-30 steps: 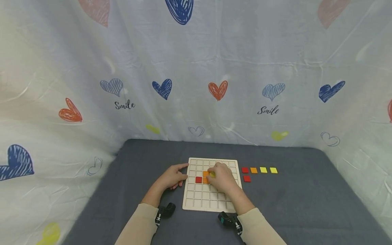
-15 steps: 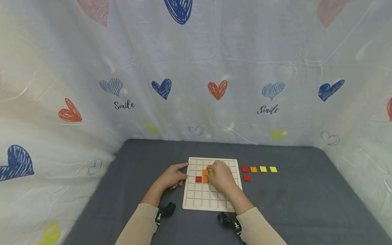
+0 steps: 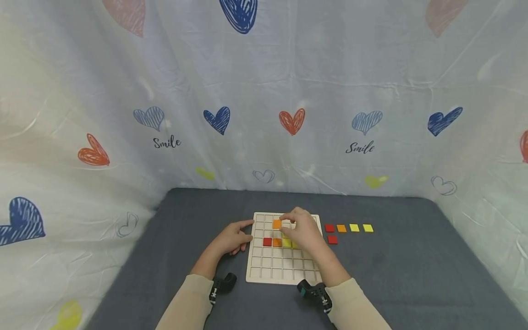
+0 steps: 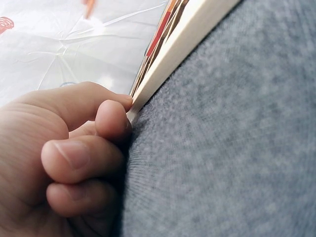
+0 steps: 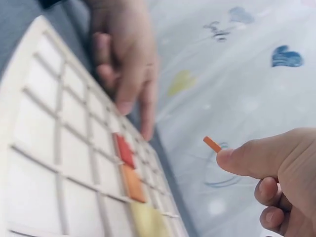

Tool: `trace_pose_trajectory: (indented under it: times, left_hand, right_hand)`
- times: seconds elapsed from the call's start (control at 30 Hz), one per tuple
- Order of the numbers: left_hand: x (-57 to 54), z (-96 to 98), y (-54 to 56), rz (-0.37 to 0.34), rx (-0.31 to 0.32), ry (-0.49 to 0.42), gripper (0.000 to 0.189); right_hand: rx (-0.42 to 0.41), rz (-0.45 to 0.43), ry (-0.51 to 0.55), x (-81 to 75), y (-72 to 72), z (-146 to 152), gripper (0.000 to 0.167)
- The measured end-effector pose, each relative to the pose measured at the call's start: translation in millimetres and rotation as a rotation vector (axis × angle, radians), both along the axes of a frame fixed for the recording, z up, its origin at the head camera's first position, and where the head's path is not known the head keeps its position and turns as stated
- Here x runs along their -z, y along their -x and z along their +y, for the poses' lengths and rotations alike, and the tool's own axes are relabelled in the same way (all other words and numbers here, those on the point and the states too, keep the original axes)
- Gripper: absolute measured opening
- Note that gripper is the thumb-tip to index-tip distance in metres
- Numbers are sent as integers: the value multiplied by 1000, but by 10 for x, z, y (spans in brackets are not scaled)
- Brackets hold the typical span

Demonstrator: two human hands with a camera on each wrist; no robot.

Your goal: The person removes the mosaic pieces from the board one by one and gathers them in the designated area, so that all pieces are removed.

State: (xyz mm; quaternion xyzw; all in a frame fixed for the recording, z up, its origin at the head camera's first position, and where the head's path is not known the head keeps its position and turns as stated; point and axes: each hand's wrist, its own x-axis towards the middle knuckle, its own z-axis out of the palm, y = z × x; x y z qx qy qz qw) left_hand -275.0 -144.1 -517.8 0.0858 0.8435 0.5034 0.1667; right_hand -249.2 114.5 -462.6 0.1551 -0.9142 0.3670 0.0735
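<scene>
In the head view, my right hand (image 3: 304, 230) pinches an orange tile (image 3: 277, 224) above the pale gridded board (image 3: 264, 274). The right wrist view shows this orange tile (image 5: 212, 144) edge-on at the thumb tip, raised off the grid. Set in one row of the board are a red tile (image 3: 267, 242), another orange tile (image 3: 277, 242) and yellow tiles (image 3: 286, 243), partly behind the right hand. My left hand (image 3: 229, 238) touches the board's left edge with index finger and thumb extended; its other fingers are bent, as the left wrist view shows.
Right of the board lie loose tiles: red (image 3: 329, 228), orange (image 3: 341, 228) and two yellow (image 3: 354, 228), with a second red tile (image 3: 332, 239) nearer. A dark grey cloth (image 3: 396, 275) covers the table. A printed curtain (image 3: 255, 82) hangs behind it.
My right hand has lifted the orange tile from beside the row and carried it away toward the board's far side. The left hand stays at the edge.
</scene>
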Motion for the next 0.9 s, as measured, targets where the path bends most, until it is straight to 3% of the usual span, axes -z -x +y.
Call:
trace_pose_trajectory:
  times: [0.5, 0.9]
  left_hand:
    - [30, -8, 19, 5, 11, -25, 64]
    - [38, -9, 29, 4, 7, -33, 64]
  right_hand:
    - [1, -10, 156, -392, -43, 518, 30]
    - [87, -73, 172, -513, -58, 991, 37]
